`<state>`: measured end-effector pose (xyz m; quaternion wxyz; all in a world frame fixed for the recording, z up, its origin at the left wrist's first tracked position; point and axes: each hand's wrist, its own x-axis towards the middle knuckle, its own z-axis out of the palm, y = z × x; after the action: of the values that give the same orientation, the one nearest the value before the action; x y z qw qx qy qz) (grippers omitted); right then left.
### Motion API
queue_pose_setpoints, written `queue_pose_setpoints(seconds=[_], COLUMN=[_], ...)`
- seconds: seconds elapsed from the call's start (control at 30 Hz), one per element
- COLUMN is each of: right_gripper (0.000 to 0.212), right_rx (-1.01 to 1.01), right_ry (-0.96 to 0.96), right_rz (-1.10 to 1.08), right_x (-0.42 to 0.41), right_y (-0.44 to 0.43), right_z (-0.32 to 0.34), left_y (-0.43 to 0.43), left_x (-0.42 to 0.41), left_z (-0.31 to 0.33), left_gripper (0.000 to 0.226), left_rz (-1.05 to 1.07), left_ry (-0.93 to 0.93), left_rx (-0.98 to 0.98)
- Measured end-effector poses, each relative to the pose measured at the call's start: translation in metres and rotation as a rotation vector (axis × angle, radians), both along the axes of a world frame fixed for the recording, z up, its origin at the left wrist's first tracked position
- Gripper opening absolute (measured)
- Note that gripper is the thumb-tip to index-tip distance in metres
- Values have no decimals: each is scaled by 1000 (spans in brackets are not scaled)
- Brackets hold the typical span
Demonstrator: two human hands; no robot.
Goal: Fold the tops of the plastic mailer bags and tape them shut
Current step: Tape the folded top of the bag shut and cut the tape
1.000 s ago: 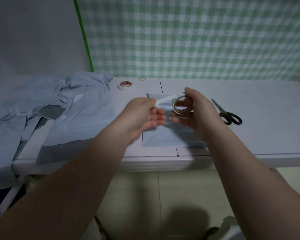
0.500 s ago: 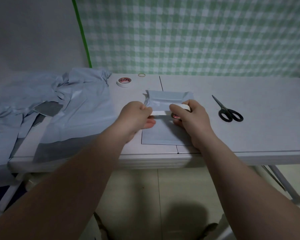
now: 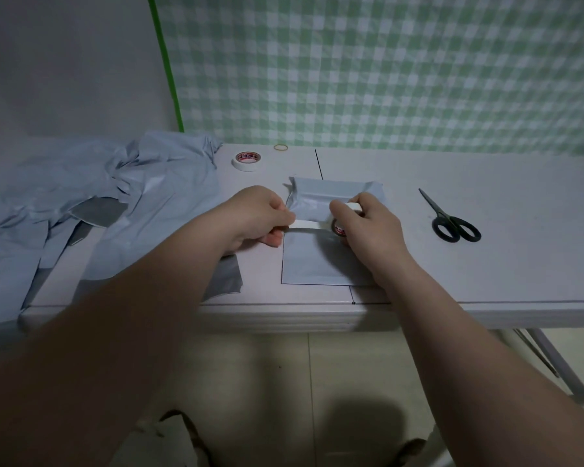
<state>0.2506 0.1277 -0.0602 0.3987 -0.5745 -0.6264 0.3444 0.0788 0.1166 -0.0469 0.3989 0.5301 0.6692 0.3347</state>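
Grey mailer bag (image 3: 317, 261) lies flat, top flap folded down, w/ white tape strip (image 3: 305, 225) stretched across it from tape roll (image 3: 339, 227) at right.

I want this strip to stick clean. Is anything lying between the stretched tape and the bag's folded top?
Nothing visible does. The tape strip runs from the left hand to the roll in the right hand, over the fold of the bag. Scissors and spare roll lie well aside.

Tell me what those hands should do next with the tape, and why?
Probably lower and press the strip onto the mailer bag: the left hand pinches its free end, the right hand holds the roll, and it spans the edge of the folded top.
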Motion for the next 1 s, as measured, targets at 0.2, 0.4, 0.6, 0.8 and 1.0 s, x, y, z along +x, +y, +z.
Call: queue_pose_setpoints(seconds=[0.2,0.4,0.6,0.8,1.0], right_gripper=[24,27,30,27,27], right_rx=[17,40,46,59,64], right_ry=[-116,-187,-224,-290,-343], right_rz=[5,12,10,11,13], right_x=[-3,-4,-6,-9,-10], right_y=[-2,-3,-4,-3,-2], right_z=[2,4,3,3,4], left_y=[4,5,4,4,4], left_x=[-3,-3,-1,1,5], left_z=[2,2,1,3,2], left_gripper=[21,15,28,29,27], left_rz=[-59,-92,-140,-171,-184], left_ry=[176,300,491,635,794], left_rx=[0,22,73,92,115])
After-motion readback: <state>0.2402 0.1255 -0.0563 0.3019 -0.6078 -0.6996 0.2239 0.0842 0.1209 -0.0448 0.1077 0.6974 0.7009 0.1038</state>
